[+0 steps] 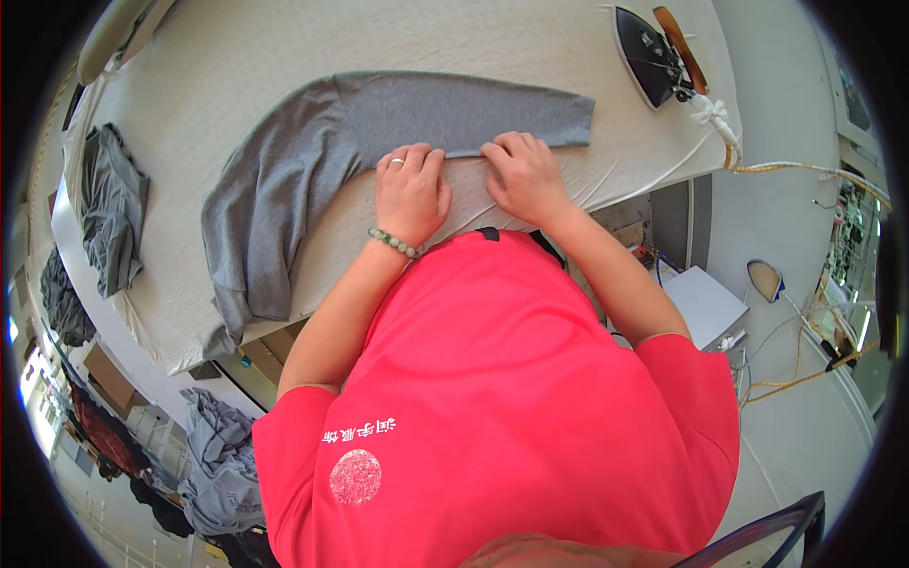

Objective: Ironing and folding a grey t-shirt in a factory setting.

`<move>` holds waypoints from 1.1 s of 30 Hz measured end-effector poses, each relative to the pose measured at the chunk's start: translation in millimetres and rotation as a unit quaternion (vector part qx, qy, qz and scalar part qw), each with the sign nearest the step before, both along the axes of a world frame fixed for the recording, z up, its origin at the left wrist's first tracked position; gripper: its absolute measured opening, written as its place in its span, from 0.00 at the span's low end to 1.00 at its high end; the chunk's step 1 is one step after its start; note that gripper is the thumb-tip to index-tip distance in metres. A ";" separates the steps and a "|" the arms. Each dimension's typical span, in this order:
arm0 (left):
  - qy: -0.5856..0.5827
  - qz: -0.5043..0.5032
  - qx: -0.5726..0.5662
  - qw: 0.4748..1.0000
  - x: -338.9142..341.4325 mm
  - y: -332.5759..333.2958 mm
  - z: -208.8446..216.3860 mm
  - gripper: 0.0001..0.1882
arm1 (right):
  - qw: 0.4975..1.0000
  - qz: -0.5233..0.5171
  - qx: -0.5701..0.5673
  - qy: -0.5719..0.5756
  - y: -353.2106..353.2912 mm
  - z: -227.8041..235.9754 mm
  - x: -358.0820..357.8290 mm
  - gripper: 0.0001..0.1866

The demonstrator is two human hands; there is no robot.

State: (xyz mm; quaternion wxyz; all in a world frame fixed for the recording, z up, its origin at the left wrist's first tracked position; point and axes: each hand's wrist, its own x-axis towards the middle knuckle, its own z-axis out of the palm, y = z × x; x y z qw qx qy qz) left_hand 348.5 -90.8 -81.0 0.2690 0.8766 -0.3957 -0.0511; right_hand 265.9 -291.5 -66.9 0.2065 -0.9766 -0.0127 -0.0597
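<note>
A grey garment [407,109] lies across the pale-covered ironing table [464,38]. One long tapered part of it stretches flat to the right, while the rest hangs in folds down the left, over the near edge. My left hand [410,194], with a ring and a beaded bracelet, is closed on the near edge of the flat part. A short way to the right, my right hand [528,178] pinches the same edge. The fingers of both hands are curled, and the fingertips are partly hidden.
An iron [649,59] with a brown handle rests at the table's far right, its cord [786,168] running off right. Grey garments lie at the table's left [114,208] and hang below it [220,454]. A white box [703,303] stands beneath the right side.
</note>
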 end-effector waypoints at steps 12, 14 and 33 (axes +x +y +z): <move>0.003 -0.046 -0.041 0.998 -16.8 -48.7 -5.2 0.22 | 0.890 -0.414 0.191 0.009 -115.3 -6.4 -40.0 0.10; 0.007 -0.054 -0.048 0.997 -23.2 -63.1 -6.9 0.22 | 0.887 -0.405 0.217 0.050 -132.5 -15.7 -38.2 0.11; -0.026 0.020 -0.021 0.999 -72.6 -140.5 -4.0 0.23 | 0.845 -0.254 0.441 0.165 -173.5 -27.9 -27.0 0.22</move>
